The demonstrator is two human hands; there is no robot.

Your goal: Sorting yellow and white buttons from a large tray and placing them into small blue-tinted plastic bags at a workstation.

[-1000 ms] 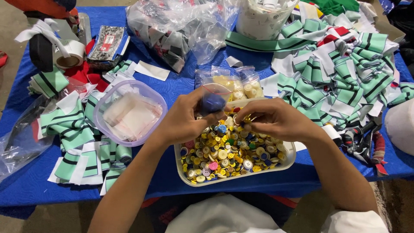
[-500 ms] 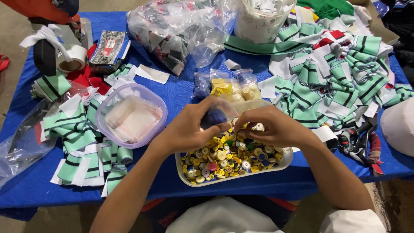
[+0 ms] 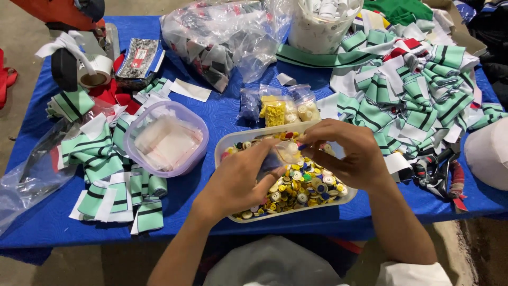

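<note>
A white oblong tray [image 3: 226, 144] full of mixed coloured buttons [image 3: 304, 185] sits at the table's near edge. Both my hands hover over it. My left hand [image 3: 238, 182] and my right hand [image 3: 352, 153] together pinch a small clear plastic bag [image 3: 280, 156] just above the buttons. Something dark blue shows inside the bag near my left fingers. Behind the tray lie small clear bags of yellow and cream buttons [image 3: 280, 110].
A clear lidded tub [image 3: 169, 139] stands left of the tray. Green-striped fabric pieces are heaped at left [image 3: 100, 156] and right [image 3: 413, 92]. Farther back are a large plastic bag [image 3: 222, 37], a white bucket [image 3: 323, 24] and a tape roll [image 3: 95, 73]. A white cap [image 3: 489, 153] sits at far right.
My hands have come lower and closer over the tray. The blue item once raised in my left fingers now sits in the small clear bag held between both hands.
</note>
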